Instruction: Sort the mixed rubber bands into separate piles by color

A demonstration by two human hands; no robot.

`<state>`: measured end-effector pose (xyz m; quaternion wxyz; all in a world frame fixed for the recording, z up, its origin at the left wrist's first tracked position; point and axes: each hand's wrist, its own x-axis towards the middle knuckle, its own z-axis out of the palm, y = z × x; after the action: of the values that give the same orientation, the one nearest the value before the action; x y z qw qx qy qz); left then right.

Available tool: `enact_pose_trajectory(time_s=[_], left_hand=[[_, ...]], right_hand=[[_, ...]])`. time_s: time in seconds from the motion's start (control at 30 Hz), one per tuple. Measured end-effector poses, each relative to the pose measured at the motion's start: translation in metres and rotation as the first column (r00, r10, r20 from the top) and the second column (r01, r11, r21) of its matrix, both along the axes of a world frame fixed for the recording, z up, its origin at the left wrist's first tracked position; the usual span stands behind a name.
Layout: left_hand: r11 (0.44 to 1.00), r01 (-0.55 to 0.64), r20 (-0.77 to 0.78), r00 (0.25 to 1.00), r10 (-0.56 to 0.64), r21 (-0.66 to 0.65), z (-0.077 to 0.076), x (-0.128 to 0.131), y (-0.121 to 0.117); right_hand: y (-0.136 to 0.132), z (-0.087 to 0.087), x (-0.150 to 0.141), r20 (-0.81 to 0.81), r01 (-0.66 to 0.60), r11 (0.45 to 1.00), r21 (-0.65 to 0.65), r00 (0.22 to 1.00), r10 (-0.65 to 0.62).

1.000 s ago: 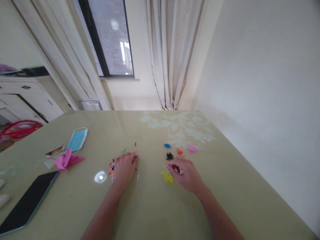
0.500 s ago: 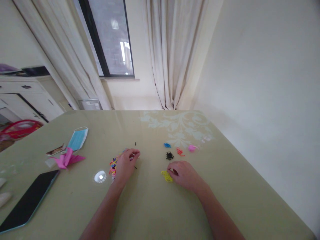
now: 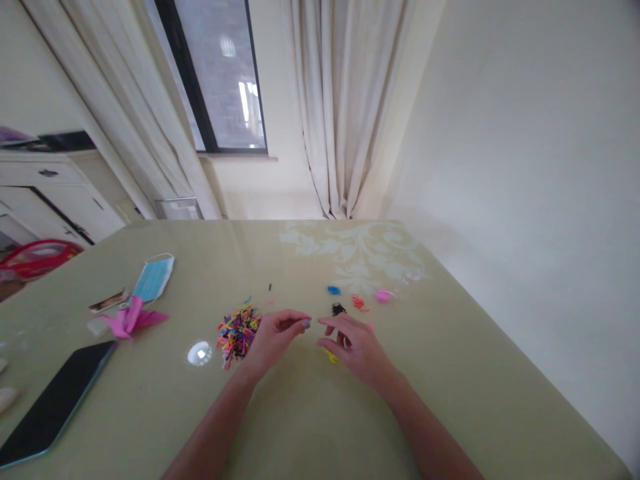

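Note:
My left hand (image 3: 281, 337) is closed in a pinch on a small blue rubber band (image 3: 307, 324), with a hint of pink at the fingertips. Facing it, my right hand (image 3: 357, 343) has its thumb and fingers apart, with nothing visible between them. Beside my left hand lies a mixed heap of coloured rubber bands (image 3: 237, 335). My right hand partly covers a yellow pile (image 3: 331, 355) and the black pile (image 3: 339, 309). Beyond it sit small blue (image 3: 333, 290), red (image 3: 359, 302) and pink (image 3: 383, 296) piles.
A dark-screened tablet or phone (image 3: 57, 403) lies at the left, near a pink folded-paper figure (image 3: 133, 319) and a blue face mask (image 3: 154, 279). A round shiny spot (image 3: 199, 354) shows left of the heap. The wall (image 3: 540, 200) runs along the table's right edge.
My left hand has moved right from the mixed heap, uncovering it, and now pinches a small band. My right hand has lifted off the yellow pile, fingers spreading toward the left hand.

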<state>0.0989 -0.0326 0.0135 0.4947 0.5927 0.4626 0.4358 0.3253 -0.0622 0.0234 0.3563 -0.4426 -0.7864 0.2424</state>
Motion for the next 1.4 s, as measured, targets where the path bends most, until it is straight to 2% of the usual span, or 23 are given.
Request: enact_pose_trajectory(time_s=[0.1, 0.2, 0.47, 0.57, 0.67, 0.73, 0.83, 0.87, 0.93, 1.07, 1.2, 1.3, 1.4], left_hand=[[0.995, 0.101, -0.053, 0.994, -0.099, 0.022, -0.004, 0.011, -0.007], [0.992, 0.114, -0.093, 0.99, -0.108, 0.061, -0.006, 0.015, -0.009], [0.988, 0.129, -0.121, 0.986, -0.118, 0.082, -0.003, 0.016, -0.01], [0.983, 0.157, -0.174, 0.975, -0.139, 0.092, -0.003, 0.017, -0.01], [0.981, 0.116, -0.32, 0.946, -0.062, 0.153, -0.003, 0.011, -0.006], [0.97, 0.043, -0.51, 0.856, 0.088, 0.24, -0.002, 0.004, -0.003], [0.936, -0.029, -0.772, 0.556, 0.307, 0.351, 0.0, -0.01, 0.001], [0.931, -0.041, -0.817, 0.466, 0.339, 0.362, 0.0, -0.015, 0.002], [0.936, -0.059, -0.864, 0.368, 0.344, 0.347, 0.001, -0.022, 0.003], [0.964, -0.067, -0.911, 0.315, 0.265, 0.257, 0.0, -0.029, 0.005], [0.973, -0.06, -0.914, 0.335, 0.229, 0.222, 0.0, -0.031, 0.008], [0.969, -0.053, -0.914, 0.324, 0.244, 0.24, -0.002, -0.029, 0.009], [0.95, -0.065, -0.898, 0.312, 0.309, 0.304, -0.005, -0.026, 0.01]], right_hand=[[-0.002, -0.001, -0.009, -0.13, 0.021, 1.0, 0.023, 0.991, -0.018], [-0.001, -0.002, -0.01, -0.189, 0.057, 0.998, 0.041, 0.981, -0.048], [0.002, -0.005, -0.006, -0.162, 0.039, 0.997, 0.064, 0.986, -0.028], [0.001, -0.002, -0.005, -0.185, 0.018, 0.999, 0.026, 0.983, -0.013], [0.003, 0.003, -0.002, -0.346, 0.018, 0.997, -0.078, 0.937, -0.044], [0.006, 0.007, 0.001, -0.489, 0.021, 0.988, -0.15, 0.868, -0.092], [0.009, 0.014, 0.006, -0.647, 0.027, 0.979, -0.201, 0.746, -0.154], [0.01, 0.017, 0.007, -0.677, 0.027, 0.978, -0.207, 0.718, -0.163], [0.009, 0.028, 0.009, -0.703, 0.027, 0.979, -0.202, 0.692, -0.164], [0.002, 0.056, 0.013, -0.687, 0.03, 0.991, -0.127, 0.718, -0.11], [0.009, 0.072, 0.018, -0.654, 0.072, 0.997, -0.042, 0.752, -0.082], [0.035, 0.066, 0.024, -0.539, 0.154, 0.987, -0.052, 0.827, -0.158], [0.073, 0.045, 0.026, -0.205, 0.263, 0.96, -0.1, 0.938, -0.278]])
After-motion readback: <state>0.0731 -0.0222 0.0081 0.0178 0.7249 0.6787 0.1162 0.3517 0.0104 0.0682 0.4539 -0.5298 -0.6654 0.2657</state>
